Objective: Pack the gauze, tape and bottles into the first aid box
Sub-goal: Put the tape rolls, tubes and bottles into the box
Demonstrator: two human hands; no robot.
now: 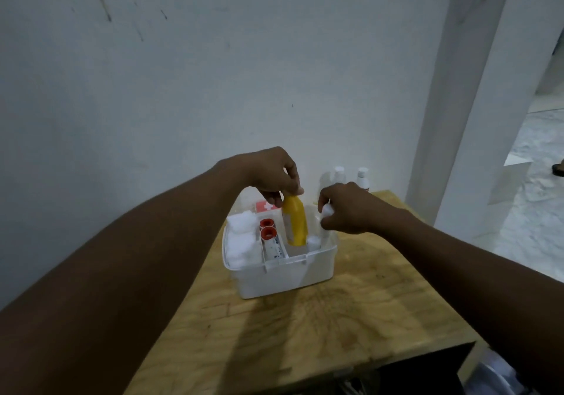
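Head view, frame centre: left hand fingers pinch yellow bottle top, upright over first aid box; right hand fingers grasp white bottle beside it.

A white box of smooth, faintly glossy plastic sits on a table of pale wood with visible grain and a dull, scuffed finish. Inside, fluffy white gauze looks soft and matt beside tape rolls with glossy red plastic cores, while a yellow bottle shows a smooth plastic sheen. Behind stand two white plastic bottles against a matt painted wall flecked with dark marks.
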